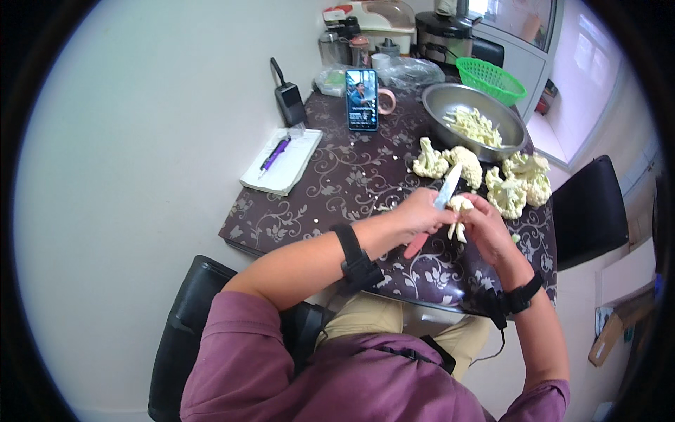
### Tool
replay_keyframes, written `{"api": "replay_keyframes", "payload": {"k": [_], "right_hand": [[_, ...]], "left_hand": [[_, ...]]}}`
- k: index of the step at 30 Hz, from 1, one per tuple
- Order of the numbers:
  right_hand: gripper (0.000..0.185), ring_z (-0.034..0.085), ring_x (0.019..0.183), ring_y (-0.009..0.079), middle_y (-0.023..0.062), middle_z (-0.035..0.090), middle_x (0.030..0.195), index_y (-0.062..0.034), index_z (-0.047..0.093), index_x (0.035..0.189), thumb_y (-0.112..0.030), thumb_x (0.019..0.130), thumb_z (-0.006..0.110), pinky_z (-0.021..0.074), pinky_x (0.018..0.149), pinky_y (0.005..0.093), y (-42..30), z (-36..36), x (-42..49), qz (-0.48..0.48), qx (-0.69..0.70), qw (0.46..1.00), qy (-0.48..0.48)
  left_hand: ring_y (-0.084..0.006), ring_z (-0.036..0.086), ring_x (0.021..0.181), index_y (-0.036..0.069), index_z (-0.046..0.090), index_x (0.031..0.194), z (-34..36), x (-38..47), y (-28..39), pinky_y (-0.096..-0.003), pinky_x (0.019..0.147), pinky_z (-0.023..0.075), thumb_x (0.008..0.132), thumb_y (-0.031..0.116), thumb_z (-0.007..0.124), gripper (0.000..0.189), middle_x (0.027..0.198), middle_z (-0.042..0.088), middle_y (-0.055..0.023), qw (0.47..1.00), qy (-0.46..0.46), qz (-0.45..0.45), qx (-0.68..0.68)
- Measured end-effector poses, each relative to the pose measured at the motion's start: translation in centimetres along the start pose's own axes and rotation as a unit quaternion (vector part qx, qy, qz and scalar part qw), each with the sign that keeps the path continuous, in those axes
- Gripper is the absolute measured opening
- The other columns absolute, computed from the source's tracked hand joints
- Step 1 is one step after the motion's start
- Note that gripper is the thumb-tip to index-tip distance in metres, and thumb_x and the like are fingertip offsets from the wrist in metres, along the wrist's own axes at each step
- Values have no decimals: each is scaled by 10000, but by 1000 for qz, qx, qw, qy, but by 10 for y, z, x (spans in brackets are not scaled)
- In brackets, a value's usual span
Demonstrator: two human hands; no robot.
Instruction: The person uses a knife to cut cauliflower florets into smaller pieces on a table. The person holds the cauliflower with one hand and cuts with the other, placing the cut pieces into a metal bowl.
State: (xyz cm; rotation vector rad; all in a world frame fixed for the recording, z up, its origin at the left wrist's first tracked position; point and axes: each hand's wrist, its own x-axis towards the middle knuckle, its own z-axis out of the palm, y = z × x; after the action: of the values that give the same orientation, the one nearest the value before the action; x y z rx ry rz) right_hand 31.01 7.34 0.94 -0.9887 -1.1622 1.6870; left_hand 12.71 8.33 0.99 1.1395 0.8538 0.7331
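My left hand (pixel 419 211) grips a kitchen knife with a red handle (pixel 416 246), its blade (pixel 449 184) pointing up and away from me. Between both hands is a small cauliflower floret (pixel 461 204), its split stem hanging down; the fingers of my right hand (pixel 484 224) hold it from the right. Larger cauliflower pieces (pixel 464 162) lie just beyond the knife tip, and more cauliflower chunks (pixel 507 196) rest to the right. Behind them stands a steel bowl (pixel 439 113) with cut cauliflower strips (pixel 474 126) in it.
A smartphone (pixel 362 100) showing a video leans upright against a pink-handled mug (pixel 387 101). At left lie a notepad (pixel 285 176) with a purple pen (pixel 275 157) and a black device (pixel 290 103). A green plastic basket (pixel 490 79) sits behind the bowl. Small crumbs dot the patterned tabletop (pixel 337 174).
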Motion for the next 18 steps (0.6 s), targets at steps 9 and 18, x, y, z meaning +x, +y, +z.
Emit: {"api": "replay_keyframes", "payload": {"k": [9, 18], "right_hand": [[302, 558, 917, 70, -28, 603, 1030, -97, 569, 1174, -164, 879, 580, 450, 843, 253, 7, -13, -6, 12, 101, 995, 1], [368, 574, 796, 45, -23, 636, 980, -91, 561, 1227, -161, 880, 662, 457, 704, 185, 5, -36, -7, -8, -54, 998, 26]], "left_hand": [[-13, 351, 539, 42, 602, 863, -6, -2, 10, -163, 454, 253, 873, 103, 664, 87, 693, 500, 43, 995, -47, -30, -87], [-74, 508, 609, 24, 616, 872, -42, 5, 10, -244, 533, 394, 731, 226, 774, 291, 720, 588, -14, 925, 91, -2, 369]]}}
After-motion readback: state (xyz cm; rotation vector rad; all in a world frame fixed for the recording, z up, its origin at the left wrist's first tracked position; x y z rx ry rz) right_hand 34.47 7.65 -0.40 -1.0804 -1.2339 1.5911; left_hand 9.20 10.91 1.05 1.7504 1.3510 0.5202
